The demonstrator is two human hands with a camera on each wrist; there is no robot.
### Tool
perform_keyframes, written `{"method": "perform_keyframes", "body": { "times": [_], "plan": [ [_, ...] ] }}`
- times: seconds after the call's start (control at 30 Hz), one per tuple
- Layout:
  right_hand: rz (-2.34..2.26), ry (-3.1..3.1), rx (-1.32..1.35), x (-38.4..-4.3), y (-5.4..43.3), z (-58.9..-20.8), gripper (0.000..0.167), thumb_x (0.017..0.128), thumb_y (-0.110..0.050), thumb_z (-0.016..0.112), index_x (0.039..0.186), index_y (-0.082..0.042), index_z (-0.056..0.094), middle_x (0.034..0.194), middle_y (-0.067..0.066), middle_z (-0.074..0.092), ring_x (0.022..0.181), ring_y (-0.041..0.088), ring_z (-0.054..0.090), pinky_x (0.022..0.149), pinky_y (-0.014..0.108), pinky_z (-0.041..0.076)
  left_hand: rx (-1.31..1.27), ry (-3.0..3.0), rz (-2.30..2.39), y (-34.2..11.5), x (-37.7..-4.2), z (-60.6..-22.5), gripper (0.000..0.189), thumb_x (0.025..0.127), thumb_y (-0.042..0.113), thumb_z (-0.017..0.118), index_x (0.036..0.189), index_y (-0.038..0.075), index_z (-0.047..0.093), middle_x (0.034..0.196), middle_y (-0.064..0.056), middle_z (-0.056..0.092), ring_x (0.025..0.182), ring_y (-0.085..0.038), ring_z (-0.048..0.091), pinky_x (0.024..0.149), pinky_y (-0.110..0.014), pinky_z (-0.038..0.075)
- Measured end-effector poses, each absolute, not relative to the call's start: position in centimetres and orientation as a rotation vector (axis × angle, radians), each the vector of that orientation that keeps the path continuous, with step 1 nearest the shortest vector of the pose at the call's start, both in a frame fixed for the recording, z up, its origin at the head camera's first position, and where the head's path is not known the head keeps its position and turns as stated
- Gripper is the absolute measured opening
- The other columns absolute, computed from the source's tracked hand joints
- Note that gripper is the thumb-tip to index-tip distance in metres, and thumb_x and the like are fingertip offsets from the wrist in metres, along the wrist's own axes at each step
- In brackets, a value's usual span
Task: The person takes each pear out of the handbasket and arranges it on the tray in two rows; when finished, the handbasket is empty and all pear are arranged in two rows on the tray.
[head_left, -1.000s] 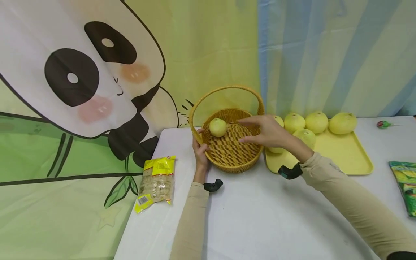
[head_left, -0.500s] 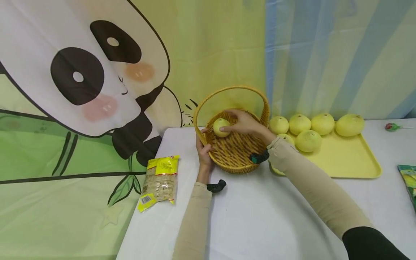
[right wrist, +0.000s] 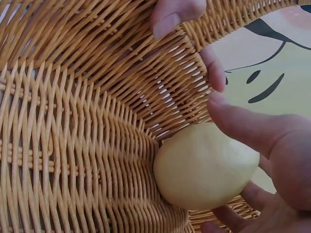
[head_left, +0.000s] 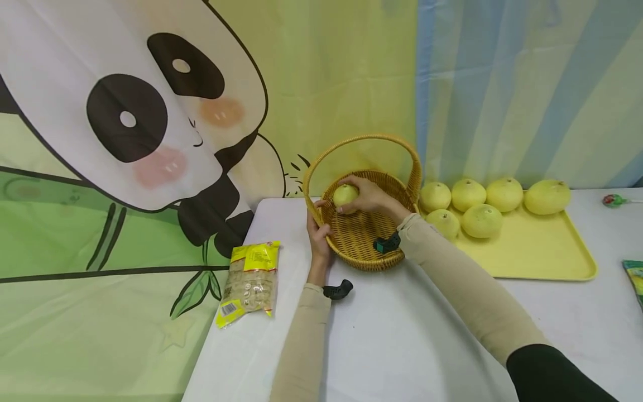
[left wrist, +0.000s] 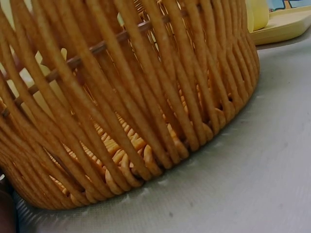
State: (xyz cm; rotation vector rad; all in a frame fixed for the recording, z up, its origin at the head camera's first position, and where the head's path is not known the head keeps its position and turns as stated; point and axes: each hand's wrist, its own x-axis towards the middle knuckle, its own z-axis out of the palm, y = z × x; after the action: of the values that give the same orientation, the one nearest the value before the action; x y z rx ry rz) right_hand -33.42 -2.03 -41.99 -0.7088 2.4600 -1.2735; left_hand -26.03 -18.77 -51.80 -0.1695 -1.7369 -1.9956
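Note:
A brown wicker basket [head_left: 355, 231] with a tall arched handle stands on the table in the head view. My left hand [head_left: 320, 239] grips its left rim, thumb on the near side. Inside, against the left wall, lies a round pale yellow fruit [head_left: 344, 195], like a small melon. My right hand [head_left: 370, 196] reaches in from the right and holds it. In the right wrist view the thumb lies along the upper side of the smooth fruit [right wrist: 204, 167], with fingers below. The left wrist view shows the basket's woven side [left wrist: 131, 87]; the left fingers are mostly hidden there.
To the basket's right, a yellow tray [head_left: 542, 251] bears several similar fruits [head_left: 482, 220]. A yellow-labelled clear packet [head_left: 249, 282] lies left of the basket. A wrapped lollipop [head_left: 613, 201] and a green packet [head_left: 635, 279] are at the far right. A panda-print curtain hangs behind.
My right hand has moved left from above the basket's right side, down to the fruit, and its fingers have closed around it. My left hand keeps its grip on the rim.

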Motion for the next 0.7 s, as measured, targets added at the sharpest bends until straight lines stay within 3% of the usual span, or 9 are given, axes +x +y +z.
{"method": "perform_keyframes", "body": {
  "times": [0.17, 0.27, 0.5, 0.7],
  "plan": [
    [-1.282, 2.443, -0.689, -33.3, -2.1, -42.4, 0.060, 0.087, -0.018, 0.087, 0.139, -0.010, 0.058, 0.145, 0.018, 0.058, 0.115, 0.036, 0.062, 0.091, 0.046, 0.054, -0.191, -1.728, -2.001, -18.8, -26.0, -51.8, 0.077, 0.066, -0.003, 0.041, 0.143, -0.004, 0.048, 0.146, -0.028, 0.045, 0.127, -0.043, 0.044, 0.095, -0.042, 0.034],
    [-1.281, 2.456, -0.733, -33.3, -2.1, -42.7, 0.057, 0.082, -0.014, 0.090, 0.132, -0.007, 0.064, 0.141, 0.018, 0.062, 0.116, 0.036, 0.062, 0.092, 0.045, 0.054, -0.184, -1.732, -1.996, -18.8, -26.0, -51.9, 0.076, 0.067, -0.004, 0.041, 0.142, -0.004, 0.049, 0.147, -0.026, 0.045, 0.131, -0.043, 0.043, 0.098, -0.044, 0.034],
    [-1.311, 2.491, -0.715, -32.5, -1.3, -42.6, 0.066, 0.074, -0.020, 0.097, 0.132, -0.008, 0.071, 0.144, 0.016, 0.065, 0.131, 0.037, 0.060, 0.104, 0.050, 0.053, -0.159, -1.758, -1.978, -18.8, -25.9, -51.8, 0.074, 0.067, -0.006, 0.039, 0.140, -0.001, 0.050, 0.147, -0.021, 0.048, 0.130, -0.037, 0.046, 0.098, -0.042, 0.038],
    [-1.440, 2.487, -0.538, -31.0, 0.1, -41.5, 0.077, 0.068, -0.033, 0.100, 0.135, -0.011, 0.069, 0.137, 0.015, 0.068, 0.118, 0.033, 0.065, 0.095, 0.045, 0.056, -0.154, -1.753, -1.983, -18.8, -25.8, -51.7, 0.076, 0.066, -0.005, 0.040, 0.141, -0.003, 0.049, 0.149, -0.021, 0.048, 0.133, -0.033, 0.046, 0.103, -0.039, 0.038]
  ]
}}
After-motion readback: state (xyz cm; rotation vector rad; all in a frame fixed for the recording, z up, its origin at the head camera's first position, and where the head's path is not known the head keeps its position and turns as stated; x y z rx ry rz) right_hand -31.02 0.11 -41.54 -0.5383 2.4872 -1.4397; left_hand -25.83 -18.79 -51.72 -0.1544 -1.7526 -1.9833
